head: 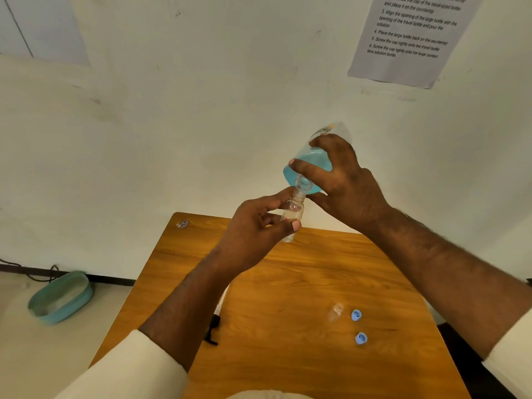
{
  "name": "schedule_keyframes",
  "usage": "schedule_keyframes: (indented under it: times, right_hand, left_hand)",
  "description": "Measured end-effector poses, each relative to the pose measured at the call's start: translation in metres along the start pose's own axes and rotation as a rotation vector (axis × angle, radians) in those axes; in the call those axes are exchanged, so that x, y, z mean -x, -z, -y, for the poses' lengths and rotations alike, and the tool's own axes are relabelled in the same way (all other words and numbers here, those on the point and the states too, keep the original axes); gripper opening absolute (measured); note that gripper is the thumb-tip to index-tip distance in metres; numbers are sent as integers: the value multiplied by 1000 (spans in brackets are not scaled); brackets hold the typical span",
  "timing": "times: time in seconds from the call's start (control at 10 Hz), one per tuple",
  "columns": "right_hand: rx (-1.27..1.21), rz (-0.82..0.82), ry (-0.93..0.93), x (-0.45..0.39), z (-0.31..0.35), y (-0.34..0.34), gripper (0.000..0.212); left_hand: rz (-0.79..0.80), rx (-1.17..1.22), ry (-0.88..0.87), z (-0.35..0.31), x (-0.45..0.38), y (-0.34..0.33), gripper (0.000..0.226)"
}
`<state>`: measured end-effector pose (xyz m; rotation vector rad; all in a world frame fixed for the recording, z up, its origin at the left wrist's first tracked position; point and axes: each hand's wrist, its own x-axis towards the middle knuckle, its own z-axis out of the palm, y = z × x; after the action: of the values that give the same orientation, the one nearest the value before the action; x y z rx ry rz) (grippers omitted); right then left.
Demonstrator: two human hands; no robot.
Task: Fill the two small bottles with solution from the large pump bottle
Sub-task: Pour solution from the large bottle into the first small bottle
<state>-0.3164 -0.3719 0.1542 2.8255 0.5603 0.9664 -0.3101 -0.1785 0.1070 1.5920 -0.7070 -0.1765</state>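
Large bottle (pixel 309 161) tilted over small bottle (pixel 294 212)

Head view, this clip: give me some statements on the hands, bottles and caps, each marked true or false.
1. The right hand tips the large bottle mouth-down over a small bottle. True.
2. The left hand rests flat on the table. False: it pinches the small bottle in the air.
3. Two blue caps lie on the table. True.
4. The liquid in the large bottle is red. False: it is blue.
5. The second small bottle is capped. False: it stands open beside the caps.
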Motion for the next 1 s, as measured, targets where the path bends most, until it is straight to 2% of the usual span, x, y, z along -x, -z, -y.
schedule_keyframes:
  times: [1.0]
  right_hand:
    - [39,7,34,-1,-2,-3,59]
  left_hand:
    - [-22,-80,39,-1,-3,0,52]
